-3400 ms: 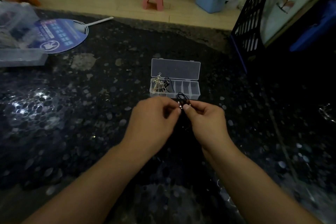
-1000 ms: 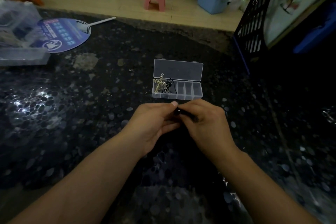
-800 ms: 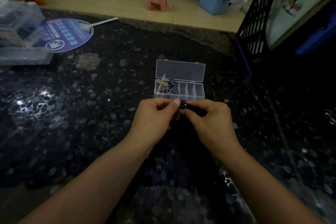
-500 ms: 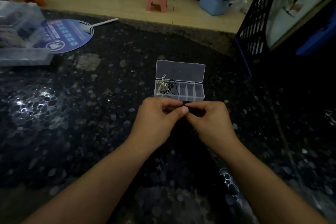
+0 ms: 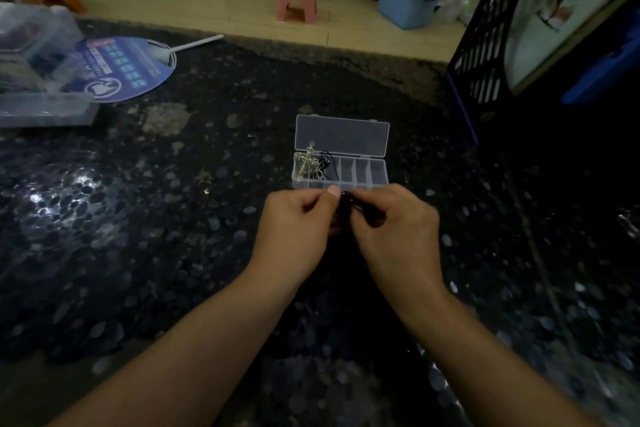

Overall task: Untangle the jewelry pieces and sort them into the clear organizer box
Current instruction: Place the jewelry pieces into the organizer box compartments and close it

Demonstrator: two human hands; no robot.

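Between both hands: dark cord tangle (image 5: 346, 206), pinched by left hand (image 5: 298, 222) and right hand (image 5: 398, 222); organizer box (image 5: 341, 168) just beyond fingertips, right hand nearer empty compartments.

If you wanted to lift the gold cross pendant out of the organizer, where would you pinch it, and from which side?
Probably at its top ring, from above. The cross pendant leans in the leftmost compartment of the organizer box, and the ring pokes above the rim toward the open lid, clear of the black cord beside it.
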